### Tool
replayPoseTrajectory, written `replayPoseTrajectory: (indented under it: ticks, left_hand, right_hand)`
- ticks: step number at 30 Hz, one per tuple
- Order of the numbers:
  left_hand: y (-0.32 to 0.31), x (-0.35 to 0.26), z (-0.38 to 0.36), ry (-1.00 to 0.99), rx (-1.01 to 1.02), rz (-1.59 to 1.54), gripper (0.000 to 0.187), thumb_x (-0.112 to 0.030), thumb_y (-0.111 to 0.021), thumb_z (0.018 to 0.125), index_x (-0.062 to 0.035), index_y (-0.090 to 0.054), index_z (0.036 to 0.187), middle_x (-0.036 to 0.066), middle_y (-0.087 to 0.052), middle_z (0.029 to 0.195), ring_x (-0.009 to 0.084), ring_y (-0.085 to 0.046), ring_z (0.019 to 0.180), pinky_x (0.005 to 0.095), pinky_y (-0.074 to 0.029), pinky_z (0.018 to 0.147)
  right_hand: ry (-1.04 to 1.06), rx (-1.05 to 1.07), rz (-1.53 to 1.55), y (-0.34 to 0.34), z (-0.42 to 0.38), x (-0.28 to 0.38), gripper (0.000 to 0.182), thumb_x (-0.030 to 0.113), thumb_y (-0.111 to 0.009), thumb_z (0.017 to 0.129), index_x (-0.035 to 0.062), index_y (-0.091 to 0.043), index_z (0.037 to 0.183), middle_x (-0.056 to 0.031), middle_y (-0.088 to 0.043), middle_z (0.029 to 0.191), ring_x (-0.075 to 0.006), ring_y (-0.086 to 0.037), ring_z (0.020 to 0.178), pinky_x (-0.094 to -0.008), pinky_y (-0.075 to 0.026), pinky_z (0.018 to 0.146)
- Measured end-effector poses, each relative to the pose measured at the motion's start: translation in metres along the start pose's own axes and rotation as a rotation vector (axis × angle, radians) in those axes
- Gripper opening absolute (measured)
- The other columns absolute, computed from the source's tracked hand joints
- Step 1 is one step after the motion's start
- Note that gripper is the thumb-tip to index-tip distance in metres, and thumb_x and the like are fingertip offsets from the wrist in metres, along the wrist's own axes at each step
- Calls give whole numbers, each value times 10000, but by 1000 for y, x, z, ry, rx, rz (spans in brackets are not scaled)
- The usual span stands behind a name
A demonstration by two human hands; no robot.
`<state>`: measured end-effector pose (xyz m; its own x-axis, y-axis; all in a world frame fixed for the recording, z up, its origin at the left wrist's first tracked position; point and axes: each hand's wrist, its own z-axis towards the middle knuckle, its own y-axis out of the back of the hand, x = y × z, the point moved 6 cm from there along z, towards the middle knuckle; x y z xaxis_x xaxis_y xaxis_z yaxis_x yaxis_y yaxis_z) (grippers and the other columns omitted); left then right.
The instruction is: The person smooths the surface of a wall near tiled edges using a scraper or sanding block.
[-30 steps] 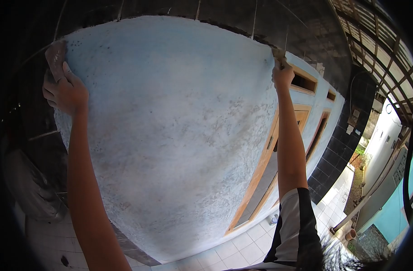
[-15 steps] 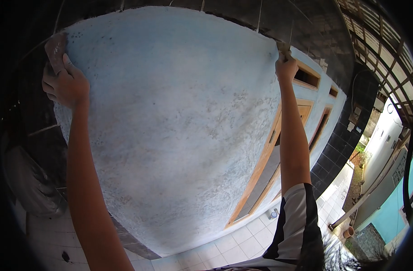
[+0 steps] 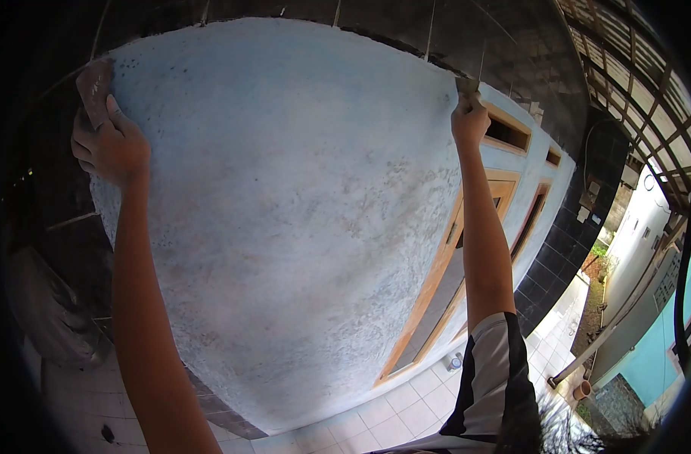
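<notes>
A pale blue, patchy wall (image 3: 285, 197) fills the middle of the view, bordered above by dark tiles (image 3: 391, 19). At the wall's upper left edge my left hand (image 3: 114, 144) is closed on a flat brownish-grey piece (image 3: 96, 89), held upright. My right hand (image 3: 470, 119) is raised at the upper right, pinching a small dark flat piece (image 3: 467, 85) against the wall's top edge, just under the dark tiles. What both pieces are made of is hard to tell.
Right of the wall's middle are a wooden-framed door (image 3: 428, 318) and a vent opening (image 3: 506, 130). White floor tiles (image 3: 406, 401) lie below, with a small container (image 3: 455, 362) by the wall. A covered bulky object (image 3: 50, 310) stands at the lower left.
The view has shifted slightly. My right hand sits a little further left and lower, with more of its dark piece showing. My left hand has barely moved, its piece tilted slightly differently.
</notes>
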<state>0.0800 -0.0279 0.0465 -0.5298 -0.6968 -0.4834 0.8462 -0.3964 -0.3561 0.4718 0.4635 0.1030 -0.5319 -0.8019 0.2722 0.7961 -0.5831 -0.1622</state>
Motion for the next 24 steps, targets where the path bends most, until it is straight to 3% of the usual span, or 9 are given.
replayPoseTrajectory:
  ticks: [1, 4, 9, 11, 12, 15, 18, 20, 24]
  left_hand:
    - [-4, 2, -1, -7, 7, 5, 573, -518, -395, 1031, -72, -542, 1361, 146, -458, 1359, 341, -403, 1298, 536, -352, 1039]
    - [-3, 4, 1, 9, 1, -1, 581, -525, -384, 1032, -73, -545, 1360, 149, -454, 1364, 346, -397, 1303, 540, -352, 1038]
    - [-4, 4, 1, 29, 27, 21, 594, -544, -355, 1033, -91, -544, 1368, 155, -453, 1364, 358, -394, 1304, 550, -356, 1033]
    - [-7, 5, 0, 43, 25, -9, 594, -558, -336, 1032, -121, -541, 1379, 168, -448, 1369, 363, -393, 1304, 557, -362, 1026]
    - [-9, 8, 0, 37, 20, -7, 594, -558, -336, 1032, -121, -541, 1379, 168, -448, 1369, 363, -393, 1304, 557, -362, 1026]
    - [-14, 11, 2, 28, 22, 26, 592, -568, -333, 1030, -142, -536, 1389, 174, -445, 1370, 365, -391, 1305, 558, -373, 1014]
    - [-8, 5, 2, 15, 10, -21, 597, -566, -345, 1028, -134, -524, 1400, 179, -445, 1369, 368, -391, 1303, 557, -384, 1000]
    - [-7, 7, 1, 30, 14, 1, 574, -541, -358, 1034, -135, -517, 1407, 178, -449, 1364, 372, -405, 1287, 538, -394, 997]
    - [18, 6, -14, -104, 30, -283, 537, -450, -393, 1051, -54, -509, 1396, 230, -440, 1356, 395, -416, 1245, 517, -384, 1005]
  right_hand:
    - [0, -2, 2, 1, 0, -3, 236, 205, -651, 879, 24, -669, 1029, -257, -671, 786, -455, -666, 828, -503, -539, 736]
    - [-46, 59, 68, 4, 6, -8, 195, 198, -653, 874, 12, -671, 819, -247, -666, 758, -452, -661, 781, -494, -532, 714]
    - [75, -30, 124, -1, -2, -2, 216, 213, -668, 881, 0, -703, 899, -236, -661, 734, -428, -678, 763, -468, -535, 692]
    - [-26, 38, 296, 1, -12, -23, 303, 233, -683, 895, -24, -708, 1055, -235, -672, 742, -372, -684, 668, -408, -539, 663]
    - [-11, 154, 210, 9, -19, -22, 403, 207, -669, 929, -60, -636, 1230, -214, -682, 740, -225, -654, 589, -320, -524, 614]
    - [-117, 190, 554, 43, -94, -3, 421, 127, -609, 976, -71, -550, 1342, -70, -589, 655, -62, -516, 589, -234, -475, 551]
    - [-201, 442, 625, 64, -219, -15, 435, 106, -579, 982, -56, -518, 1381, -17, -533, 666, -32, -383, 537, -233, -327, 461]
    - [-380, 709, 718, 96, -305, -16, 472, 97, -579, 980, -39, -481, 1421, 10, -576, 690, -21, -368, 534, -227, -318, 463]
    - [-1064, 779, 1018, 171, -455, -22, 557, 53, -527, 986, 1, -348, 1512, 3, -535, 698, -70, -484, 509, -222, -403, 457]
